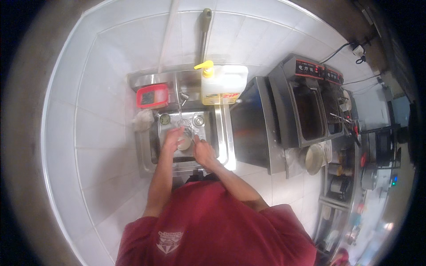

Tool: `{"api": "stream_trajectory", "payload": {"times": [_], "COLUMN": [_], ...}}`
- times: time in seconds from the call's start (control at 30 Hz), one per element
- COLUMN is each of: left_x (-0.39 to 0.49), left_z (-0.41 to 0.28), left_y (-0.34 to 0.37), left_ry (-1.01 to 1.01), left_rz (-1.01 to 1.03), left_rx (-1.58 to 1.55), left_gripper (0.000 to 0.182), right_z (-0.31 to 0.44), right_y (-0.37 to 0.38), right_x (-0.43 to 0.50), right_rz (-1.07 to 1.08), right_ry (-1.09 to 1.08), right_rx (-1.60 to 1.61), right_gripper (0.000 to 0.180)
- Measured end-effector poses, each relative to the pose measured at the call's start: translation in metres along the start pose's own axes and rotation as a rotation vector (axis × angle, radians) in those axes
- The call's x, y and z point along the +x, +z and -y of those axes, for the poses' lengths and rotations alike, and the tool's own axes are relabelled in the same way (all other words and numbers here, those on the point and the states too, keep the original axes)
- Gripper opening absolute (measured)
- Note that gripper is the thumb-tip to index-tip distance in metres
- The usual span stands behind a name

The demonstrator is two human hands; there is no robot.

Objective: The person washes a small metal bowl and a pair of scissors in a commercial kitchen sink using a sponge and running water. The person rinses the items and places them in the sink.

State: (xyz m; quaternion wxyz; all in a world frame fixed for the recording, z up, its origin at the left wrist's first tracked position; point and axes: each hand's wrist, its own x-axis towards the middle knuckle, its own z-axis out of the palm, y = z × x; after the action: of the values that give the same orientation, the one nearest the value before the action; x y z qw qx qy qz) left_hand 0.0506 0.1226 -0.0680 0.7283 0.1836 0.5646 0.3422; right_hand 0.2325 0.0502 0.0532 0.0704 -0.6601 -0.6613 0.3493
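In the steel sink [214, 133], my right hand [203, 152] is closed around the handle of a wire whisk [187, 128]. The whisk's wire loops point away from me, under the tap [183, 96], where water appears to be running. My left hand [172, 139] is beside the wire loops with its fingers apart; whether the fingertips touch the wires is unclear. Between and below my hands is a pale round container or its contents [184, 143], partly hidden by my fingers.
A drain fitting [199, 120] and a small round greenish item [164, 119] lie in the sink. Behind stand a red-rimmed tub [152, 95] and a yellow-pump detergent jug [224, 83]. A whitish cloth or bag [143, 120] sits left. Electric fryers [308, 106] stand right.
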Motion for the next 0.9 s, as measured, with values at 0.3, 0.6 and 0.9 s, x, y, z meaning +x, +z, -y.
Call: {"api": "stream_trajectory", "payload": {"times": [0.3,0.6,0.9], "left_x": [-0.026,-0.032,-0.011], "left_z": [-0.015,-0.027,-0.019], "left_y": [0.011,0.018,0.004], "left_ry": [-0.056,-0.084,-0.048], "left_rz": [0.271,0.125,0.082], "left_rx": [0.038,-0.088,-0.313], "left_gripper": [0.025,0.026,0.025], "right_z": [-0.001,0.001,-0.002], "right_y": [0.012,0.011,0.007], "right_x": [0.013,0.013,-0.002], "right_rz": [-0.109,-0.106,-0.093], "right_ry": [0.028,-0.036,-0.046], "right_rx": [0.114,0.119,0.09], "right_gripper": [0.054,0.058,0.057]}}
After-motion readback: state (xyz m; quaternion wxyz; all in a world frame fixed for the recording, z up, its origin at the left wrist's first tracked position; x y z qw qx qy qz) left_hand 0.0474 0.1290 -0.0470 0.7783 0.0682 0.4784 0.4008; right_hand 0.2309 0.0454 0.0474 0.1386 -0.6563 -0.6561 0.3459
